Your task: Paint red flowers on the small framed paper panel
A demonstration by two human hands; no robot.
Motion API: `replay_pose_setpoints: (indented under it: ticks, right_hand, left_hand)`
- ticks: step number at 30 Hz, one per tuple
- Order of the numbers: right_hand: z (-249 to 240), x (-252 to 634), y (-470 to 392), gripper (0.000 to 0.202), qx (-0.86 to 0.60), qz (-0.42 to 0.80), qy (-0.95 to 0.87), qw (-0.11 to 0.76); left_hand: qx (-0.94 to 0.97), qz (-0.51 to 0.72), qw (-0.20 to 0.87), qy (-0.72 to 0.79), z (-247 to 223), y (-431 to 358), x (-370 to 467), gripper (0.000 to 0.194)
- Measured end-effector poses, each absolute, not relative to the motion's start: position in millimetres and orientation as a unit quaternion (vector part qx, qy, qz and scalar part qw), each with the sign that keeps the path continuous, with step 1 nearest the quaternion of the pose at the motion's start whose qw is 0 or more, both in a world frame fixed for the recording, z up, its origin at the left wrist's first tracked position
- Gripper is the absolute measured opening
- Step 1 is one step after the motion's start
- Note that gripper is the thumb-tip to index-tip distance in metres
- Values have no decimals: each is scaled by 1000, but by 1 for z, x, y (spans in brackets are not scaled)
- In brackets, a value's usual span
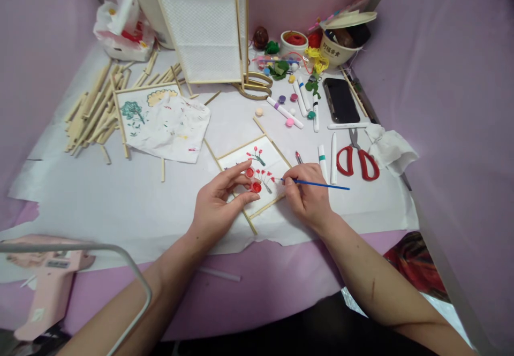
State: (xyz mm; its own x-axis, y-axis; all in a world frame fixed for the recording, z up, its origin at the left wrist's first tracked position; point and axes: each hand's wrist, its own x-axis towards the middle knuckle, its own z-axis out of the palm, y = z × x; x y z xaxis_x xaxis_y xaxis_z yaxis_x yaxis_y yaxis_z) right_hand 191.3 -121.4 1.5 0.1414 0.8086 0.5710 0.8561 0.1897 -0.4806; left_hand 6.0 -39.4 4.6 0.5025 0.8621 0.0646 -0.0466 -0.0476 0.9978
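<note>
Right hand [307, 192] pinches a light, thin brush [317, 184] near its tip; left hand [219, 203] clamps two small paint pots [252, 180], likely spillable, over the fragile framed canvas [257, 176].

Both forearms are bare to the elbow with no sleeves, rings or watch on the left hand [219, 203] or right hand [307, 195] (a thin dark scratch marks the right forearm).
</note>
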Motion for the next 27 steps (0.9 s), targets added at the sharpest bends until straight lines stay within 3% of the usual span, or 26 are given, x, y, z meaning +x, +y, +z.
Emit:
replay_pose_setpoints:
  ticks: [11, 27]
  right_hand:
    - [1, 191, -122, 11, -643, -15, -657, 394]
    - [1, 198, -122, 18, -665, 16, -563, 490]
  left_hand:
    - [617, 374, 606, 336, 4, -40, 6, 54]
    - [592, 385, 620, 341, 10, -39, 7, 51]
